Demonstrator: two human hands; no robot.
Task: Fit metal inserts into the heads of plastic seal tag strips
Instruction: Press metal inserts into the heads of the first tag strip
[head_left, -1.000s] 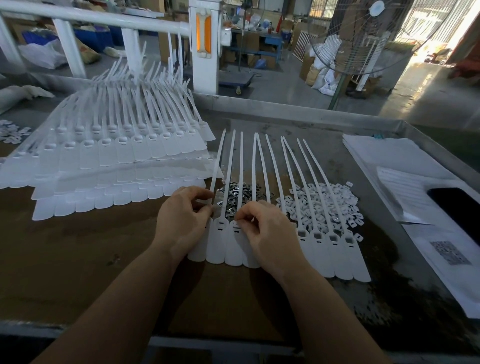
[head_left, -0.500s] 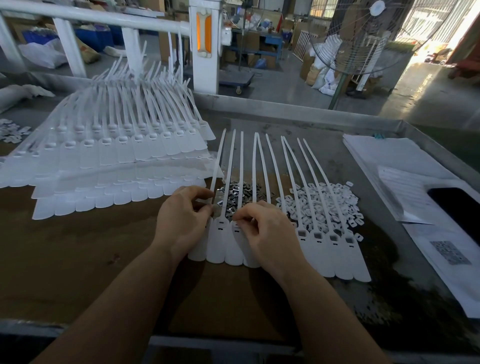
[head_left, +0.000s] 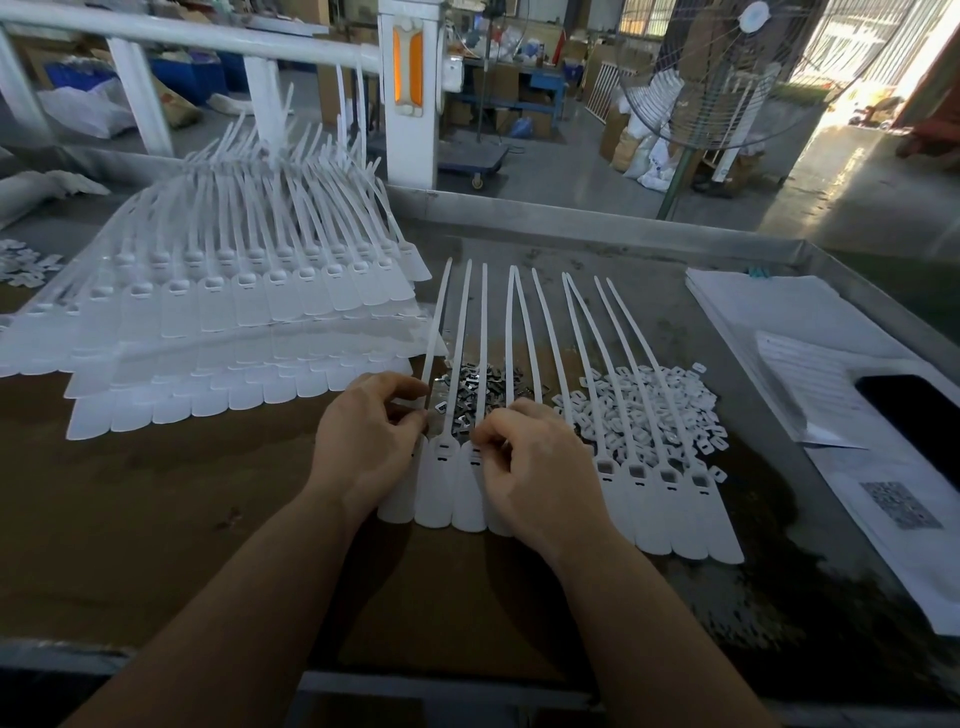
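Observation:
A joined row of white seal tag strips (head_left: 654, 499) lies flat on the table, tails pointing away from me. Behind its heads sits a heap of small metal inserts (head_left: 483, 387), with a heap of white plastic caps (head_left: 649, 400) to the right. My left hand (head_left: 363, 441) rests on the leftmost heads, fingers curled and pinching something small that I cannot make out. My right hand (head_left: 530, 467) presses its curled fingertips onto the third head from the left; whether an insert is under them is hidden.
A tall stack of more white tag strips (head_left: 218, 322) fills the table's left. Paper sheets (head_left: 810, 343) and a dark phone (head_left: 919, 415) lie at the right. The metal table rim (head_left: 571, 215) runs behind, with a white railing (head_left: 156, 31) and a standing fan (head_left: 727, 67) beyond.
Both hands stay on the same tag heads; the fingertips of my right hand have shifted only slightly.

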